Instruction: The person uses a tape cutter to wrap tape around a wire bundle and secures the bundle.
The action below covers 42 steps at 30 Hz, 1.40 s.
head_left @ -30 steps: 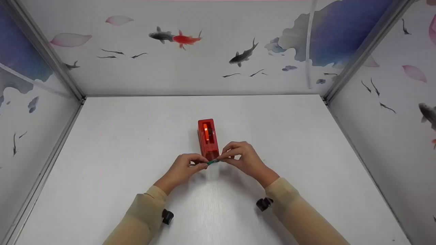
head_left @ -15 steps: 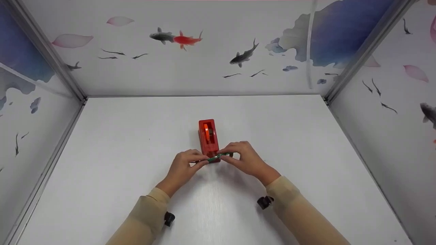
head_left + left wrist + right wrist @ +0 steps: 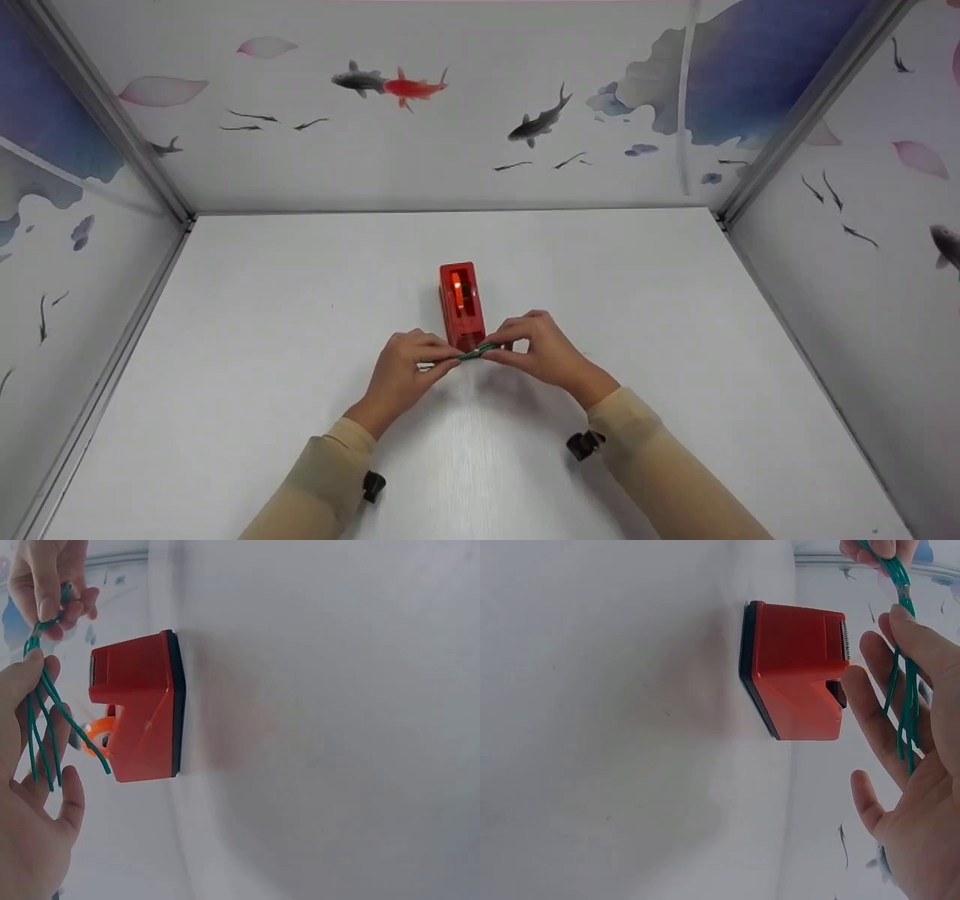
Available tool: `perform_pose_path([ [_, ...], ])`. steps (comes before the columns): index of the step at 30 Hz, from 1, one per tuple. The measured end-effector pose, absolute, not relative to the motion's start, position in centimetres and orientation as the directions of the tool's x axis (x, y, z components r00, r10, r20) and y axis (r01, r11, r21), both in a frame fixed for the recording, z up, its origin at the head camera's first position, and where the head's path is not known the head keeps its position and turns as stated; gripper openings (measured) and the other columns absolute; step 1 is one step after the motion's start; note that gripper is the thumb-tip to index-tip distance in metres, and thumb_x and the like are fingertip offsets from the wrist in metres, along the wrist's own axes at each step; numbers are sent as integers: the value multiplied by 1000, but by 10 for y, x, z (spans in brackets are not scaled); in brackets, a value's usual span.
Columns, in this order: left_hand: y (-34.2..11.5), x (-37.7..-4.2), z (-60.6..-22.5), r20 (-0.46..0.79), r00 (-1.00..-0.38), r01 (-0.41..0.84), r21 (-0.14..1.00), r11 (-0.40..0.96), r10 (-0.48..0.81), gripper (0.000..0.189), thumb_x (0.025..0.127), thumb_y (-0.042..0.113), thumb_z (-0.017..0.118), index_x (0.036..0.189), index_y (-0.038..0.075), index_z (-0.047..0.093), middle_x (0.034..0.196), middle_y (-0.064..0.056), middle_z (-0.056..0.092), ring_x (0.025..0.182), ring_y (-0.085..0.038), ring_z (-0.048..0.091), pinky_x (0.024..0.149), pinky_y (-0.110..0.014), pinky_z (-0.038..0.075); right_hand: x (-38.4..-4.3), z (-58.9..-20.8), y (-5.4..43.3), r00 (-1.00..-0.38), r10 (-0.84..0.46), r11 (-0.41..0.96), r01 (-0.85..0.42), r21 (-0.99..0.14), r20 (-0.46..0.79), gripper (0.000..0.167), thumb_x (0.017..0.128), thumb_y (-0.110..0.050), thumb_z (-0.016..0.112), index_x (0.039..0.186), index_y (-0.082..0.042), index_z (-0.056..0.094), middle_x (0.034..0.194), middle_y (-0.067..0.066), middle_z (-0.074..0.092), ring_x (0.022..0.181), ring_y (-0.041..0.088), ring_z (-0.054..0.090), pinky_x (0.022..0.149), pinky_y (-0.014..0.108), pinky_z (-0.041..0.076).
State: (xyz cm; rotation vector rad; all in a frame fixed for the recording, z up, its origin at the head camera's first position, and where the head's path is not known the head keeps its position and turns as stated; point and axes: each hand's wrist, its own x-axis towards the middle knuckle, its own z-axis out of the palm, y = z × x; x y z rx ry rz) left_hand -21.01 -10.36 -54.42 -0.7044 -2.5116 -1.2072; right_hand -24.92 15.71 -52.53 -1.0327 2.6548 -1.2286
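Note:
Both hands pinch a thin bundle of green wires [image 3: 478, 351] just in front of a red tape dispenser [image 3: 463, 324]. My left hand [image 3: 405, 366] grips one side between thumb and fingertips; loose strands [image 3: 67, 718] fan out across its palm in the left wrist view. The right hand [image 3: 546, 354] pinches the other side, its remaining fingers spread, with wire ends [image 3: 910, 709] hanging over the palm. Between the hands, a shiny clear patch [image 3: 905, 592] shows on the bundle. The dispenser holds an orange-cored roll [image 3: 457, 291] and has a toothed cutting edge [image 3: 845, 640] facing the hands.
The dispenser stands on a white table [image 3: 315, 277]. White panels [image 3: 450, 157] printed with fish and petals rise at the back and both sides. A small black camera [image 3: 585, 445] sits at each sleeve.
The right hand's grip has shifted along the bundle, so more green wire now shows by its fingers. The left hand stays nearly in place, and the dispenser has not moved.

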Motion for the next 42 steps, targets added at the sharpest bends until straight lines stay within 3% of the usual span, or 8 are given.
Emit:
perform_pose_path([
  [4,-104,-210,-544,414,-855,519,675,525,312,12,87,23,84,99,24,85,90,11,78,86,-8,65,83,-35,48,-248,-526,157,-789,-579,440,-515,-736,206,16,92,-26,79,108,-28,83,95,-17,77,90,5,68,94,42,43],
  [11,-104,-211,-545,281,-901,417,768,486,330,17,88,19,84,103,24,84,91,9,76,87,-9,68,87,-38,56,-246,-525,155,-784,-564,410,-538,-737,259,21,87,-14,83,105,-26,84,94,-13,76,89,8,67,87,37,49],
  [15,-105,-212,-544,182,-915,341,827,447,361,18,90,19,82,107,24,83,96,8,76,91,-11,68,84,-40,61,-245,-524,155,-784,-556,432,-557,-709,277,22,85,-13,85,102,-27,84,92,-15,75,88,6,66,91,40,43],
  [23,-110,-218,-542,11,-917,210,863,460,398,18,90,37,80,108,32,81,102,12,77,97,-12,66,88,-36,56,-243,-525,155,-749,-568,485,-640,-596,342,17,85,-21,86,101,-25,85,95,-13,73,95,7,65,103,48,34],
  [31,-110,-223,-539,-17,-919,202,838,508,394,13,88,37,82,100,32,83,94,12,76,90,-12,64,84,-35,53,-241,-526,154,-704,-573,476,-703,-529,420,22,79,-13,90,96,-26,85,94,-9,73,95,10,66,104,54,30],
  [42,-110,-224,-538,10,-920,214,848,484,391,11,85,28,86,95,31,85,90,10,76,87,-13,64,79,-32,55,-242,-518,153,-717,-591,568,-695,-442,368,17,85,-29,87,101,-31,84,95,-12,74,98,6,65,106,55,25],
])
